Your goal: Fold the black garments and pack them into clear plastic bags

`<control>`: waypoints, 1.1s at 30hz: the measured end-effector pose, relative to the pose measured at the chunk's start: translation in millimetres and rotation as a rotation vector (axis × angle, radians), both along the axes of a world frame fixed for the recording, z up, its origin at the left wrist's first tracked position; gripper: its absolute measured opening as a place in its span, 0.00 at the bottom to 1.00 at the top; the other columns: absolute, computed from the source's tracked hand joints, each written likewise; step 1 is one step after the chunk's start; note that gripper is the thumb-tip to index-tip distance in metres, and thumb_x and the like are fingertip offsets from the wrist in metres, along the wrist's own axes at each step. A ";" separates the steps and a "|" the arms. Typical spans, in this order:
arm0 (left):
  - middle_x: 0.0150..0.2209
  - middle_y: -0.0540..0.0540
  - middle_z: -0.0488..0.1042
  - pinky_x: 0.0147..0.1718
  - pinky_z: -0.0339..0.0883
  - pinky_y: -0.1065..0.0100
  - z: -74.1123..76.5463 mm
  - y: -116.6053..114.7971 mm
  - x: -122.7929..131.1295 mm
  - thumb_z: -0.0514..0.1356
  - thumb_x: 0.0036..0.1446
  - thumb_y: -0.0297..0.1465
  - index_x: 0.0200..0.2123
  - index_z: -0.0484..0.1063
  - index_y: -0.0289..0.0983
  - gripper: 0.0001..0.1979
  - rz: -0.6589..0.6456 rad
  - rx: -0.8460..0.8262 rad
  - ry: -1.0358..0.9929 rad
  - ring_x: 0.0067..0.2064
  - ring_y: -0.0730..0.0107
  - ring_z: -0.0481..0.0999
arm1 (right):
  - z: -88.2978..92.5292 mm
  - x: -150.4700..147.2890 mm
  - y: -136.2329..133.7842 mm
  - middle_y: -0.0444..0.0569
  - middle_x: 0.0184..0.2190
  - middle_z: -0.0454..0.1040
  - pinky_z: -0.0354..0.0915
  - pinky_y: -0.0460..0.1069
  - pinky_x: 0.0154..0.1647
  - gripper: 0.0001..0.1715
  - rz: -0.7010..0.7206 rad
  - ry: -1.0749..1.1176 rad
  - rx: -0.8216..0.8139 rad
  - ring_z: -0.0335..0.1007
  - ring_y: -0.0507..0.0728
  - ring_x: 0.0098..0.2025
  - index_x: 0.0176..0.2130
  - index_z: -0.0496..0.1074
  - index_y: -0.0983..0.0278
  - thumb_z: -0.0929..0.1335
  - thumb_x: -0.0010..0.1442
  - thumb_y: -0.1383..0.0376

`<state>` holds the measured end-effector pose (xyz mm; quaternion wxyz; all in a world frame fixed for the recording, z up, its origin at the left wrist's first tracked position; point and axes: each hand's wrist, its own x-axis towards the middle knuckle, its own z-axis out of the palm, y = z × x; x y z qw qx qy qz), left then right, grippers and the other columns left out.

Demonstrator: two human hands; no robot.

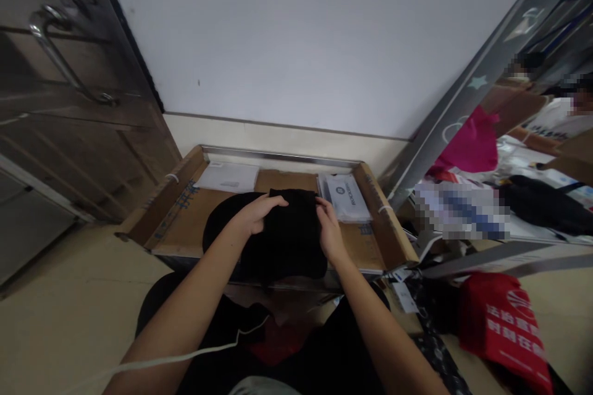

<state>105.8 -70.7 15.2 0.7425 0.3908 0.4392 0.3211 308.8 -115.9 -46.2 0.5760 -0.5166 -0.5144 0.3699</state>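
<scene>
A black piece of cloth [282,241] lies on a flattened cardboard tray [185,222] in front of me. My left hand [254,213] rests on the cloth's upper left part, fingers curled over its top edge. My right hand [330,228] grips the cloth's right edge, fingers pinched on the fabric. Both forearms reach in from below.
A stack of clear plastic bags [347,197] lies at the tray's right, a white sheet [227,178] at its back left. A wooden door with a metal handle [60,62] stands left. A mirror [509,154] leans at right. A red bag [504,321] lies on the floor.
</scene>
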 end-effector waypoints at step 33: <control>0.48 0.33 0.75 0.49 0.69 0.60 -36.6 99.5 -171.3 0.55 0.58 0.27 0.47 0.76 0.34 0.15 -0.267 1.190 1.584 0.51 0.52 0.75 | 6.6 -20.1 9.4 0.54 0.37 0.84 0.77 0.59 0.49 0.16 0.233 1.274 -0.518 0.82 0.64 0.43 0.45 0.78 0.67 0.67 0.63 0.62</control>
